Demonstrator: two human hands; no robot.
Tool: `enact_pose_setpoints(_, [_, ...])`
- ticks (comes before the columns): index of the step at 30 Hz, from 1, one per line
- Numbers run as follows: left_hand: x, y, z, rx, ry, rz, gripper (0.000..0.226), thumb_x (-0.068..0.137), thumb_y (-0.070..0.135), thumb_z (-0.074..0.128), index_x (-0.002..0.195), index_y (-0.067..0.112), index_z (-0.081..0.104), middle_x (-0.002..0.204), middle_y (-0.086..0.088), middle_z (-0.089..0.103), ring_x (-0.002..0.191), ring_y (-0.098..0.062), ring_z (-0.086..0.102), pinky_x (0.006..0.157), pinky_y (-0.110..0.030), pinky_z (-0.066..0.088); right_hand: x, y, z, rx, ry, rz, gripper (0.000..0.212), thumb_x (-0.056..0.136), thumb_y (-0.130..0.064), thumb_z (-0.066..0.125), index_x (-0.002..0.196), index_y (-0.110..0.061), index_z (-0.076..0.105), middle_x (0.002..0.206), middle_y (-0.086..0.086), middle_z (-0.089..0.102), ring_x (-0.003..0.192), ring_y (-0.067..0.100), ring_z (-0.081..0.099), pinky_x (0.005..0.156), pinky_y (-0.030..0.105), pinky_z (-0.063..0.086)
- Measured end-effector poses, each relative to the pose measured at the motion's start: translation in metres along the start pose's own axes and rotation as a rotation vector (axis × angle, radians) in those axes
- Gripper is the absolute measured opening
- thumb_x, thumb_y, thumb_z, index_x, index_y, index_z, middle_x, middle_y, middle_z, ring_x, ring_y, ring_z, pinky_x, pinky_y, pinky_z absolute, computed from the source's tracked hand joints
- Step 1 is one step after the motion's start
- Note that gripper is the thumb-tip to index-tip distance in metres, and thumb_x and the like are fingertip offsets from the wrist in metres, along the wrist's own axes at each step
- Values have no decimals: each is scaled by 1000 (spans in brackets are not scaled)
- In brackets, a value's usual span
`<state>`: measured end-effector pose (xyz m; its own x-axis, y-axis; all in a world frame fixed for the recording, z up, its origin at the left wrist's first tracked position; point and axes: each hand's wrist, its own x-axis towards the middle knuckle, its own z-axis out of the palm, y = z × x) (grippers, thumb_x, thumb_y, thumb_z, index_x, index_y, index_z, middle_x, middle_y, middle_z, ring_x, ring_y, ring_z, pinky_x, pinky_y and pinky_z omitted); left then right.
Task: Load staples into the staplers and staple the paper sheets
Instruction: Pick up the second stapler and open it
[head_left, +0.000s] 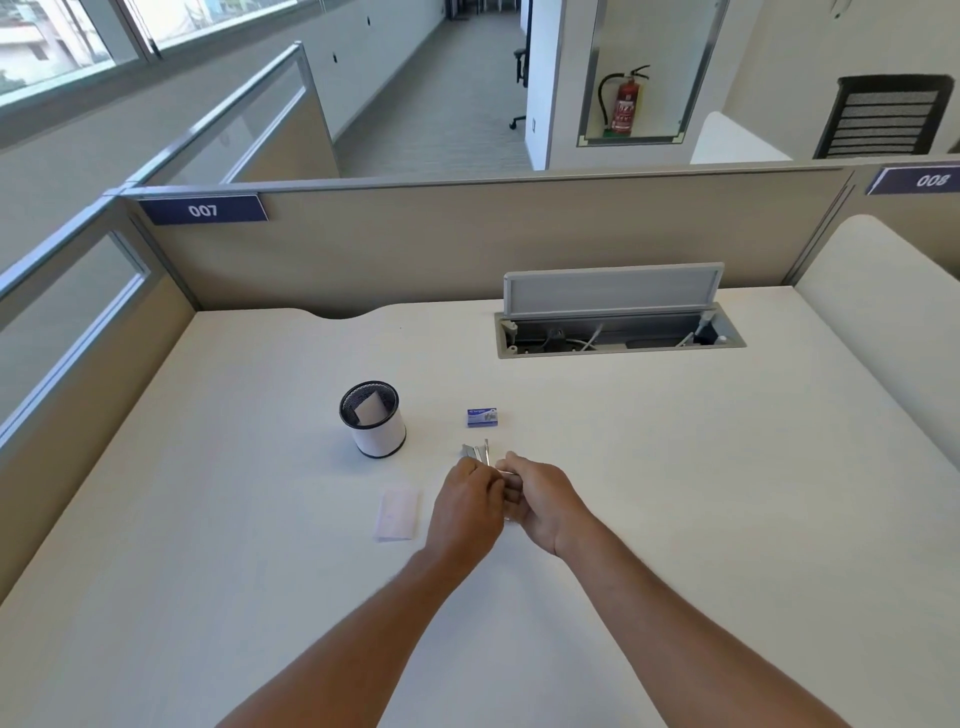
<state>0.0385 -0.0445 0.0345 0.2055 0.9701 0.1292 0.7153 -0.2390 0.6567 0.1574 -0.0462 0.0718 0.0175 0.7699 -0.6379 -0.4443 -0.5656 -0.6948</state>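
Both forearms reach forward from the lower edge of the head view and meet over the middle of the pale worktop (675, 467), the left hand (467, 512) and right hand (540, 506) drawn together with knuckles up and fingers curled inward. Between them they grip a small metal stapler (480, 453), its silver front end sticking out past the fingertips and seemingly hinged open; the part inside the hands is hidden, so how each finger lies on it cannot be made out. Just beyond the stapler, apart from it, a small blue staple box (483, 417) lies flat on the worktop. To the left of the hands rests a small stack of white paper sheets (398, 514), near the left wrist but not touching it. Farther left and back stands an upright black mesh pen holder (373, 426) with a white band round its wall and a folded white slip of paper inside. At the back right of the worktop a cable tray (618, 335) sits with its grey lid raised, cables and sockets showing within. Beige partitions close off the worktop, one carrying a blue plate (203, 210) numbered 007.
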Motion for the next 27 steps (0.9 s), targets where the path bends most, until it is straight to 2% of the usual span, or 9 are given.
enact_pose_setpoints(4, [4,-1,-7,40,3,1,18,98,12,49,85,9,62,90,-5,57,80,-21,56,67,-34,45,-2,-2,5,1,-22,-12,26,104,-24,49,103,-2,62,64,5,64,55,17,60,55,28,50])
enact_pose_setpoints(11, [18,-3,-14,26,-32,-43,21,99,15,44,81,15,55,88,0,53,76,-16,50,64,-25,32,-3,-8,22,19,-47,-19,30,103,-27,53,95,-4,71,70,3,70,63,14,65,60,27,51])
enact_pose_setpoints(16, [24,-8,-15,71,-78,39,22,97,10,45,93,9,66,93,-4,58,83,-21,56,70,-33,47,0,-13,20,58,-3,-17,35,104,-29,51,92,-1,68,73,9,66,64,16,63,66,28,55])
enact_pose_setpoints(19, [19,-12,-11,88,-84,81,23,92,4,46,96,8,69,94,-5,59,85,-22,56,72,-41,51,0,-11,18,97,13,-5,33,103,-29,52,91,-1,66,75,9,64,61,15,60,64,27,55])
enact_pose_setpoints(22, [16,-12,-7,83,-74,101,24,94,5,48,98,9,71,95,-5,60,87,-21,55,73,-39,51,3,-9,16,105,44,-2,33,103,-30,54,89,-2,64,74,10,62,62,17,56,65,28,52])
enact_pose_setpoints(27, [16,-8,-9,56,-55,103,25,96,11,50,95,13,74,95,-3,61,90,-19,55,75,-35,50,3,-9,11,133,39,-9,34,102,-31,55,100,1,64,79,11,64,64,17,58,67,29,55])
